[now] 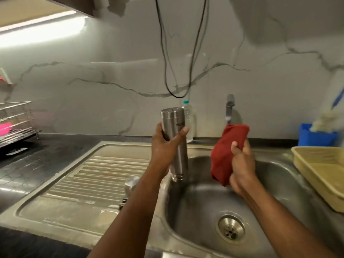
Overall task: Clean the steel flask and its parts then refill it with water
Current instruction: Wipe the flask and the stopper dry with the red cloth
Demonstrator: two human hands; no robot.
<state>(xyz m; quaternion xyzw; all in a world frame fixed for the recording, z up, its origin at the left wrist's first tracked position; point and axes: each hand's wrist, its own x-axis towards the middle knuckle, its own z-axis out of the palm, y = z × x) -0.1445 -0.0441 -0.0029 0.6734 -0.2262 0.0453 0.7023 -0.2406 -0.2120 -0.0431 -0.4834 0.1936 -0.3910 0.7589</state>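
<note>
My left hand (165, 144) grips the steel flask (174, 121) around its middle, holding it upside down above the left rim of the sink basin (204, 202); the flask's open mouth points down. My right hand (242, 164) holds a bunched red cloth (226, 151) just right of the flask, not touching it. A steel flask part, a rounded cap (131, 183), lies on the drainboard (83, 183) beside my left forearm. The wall tap (229, 108) stands behind the cloth with no water seen running.
A clear plastic bottle (189, 123) stands behind the flask by the wall. A yellow basket (322, 172) sits right of the sink, with a blue container (314, 136) behind it. A wire dish rack (16, 123) is at far left. Black cables (167, 71) hang down the wall.
</note>
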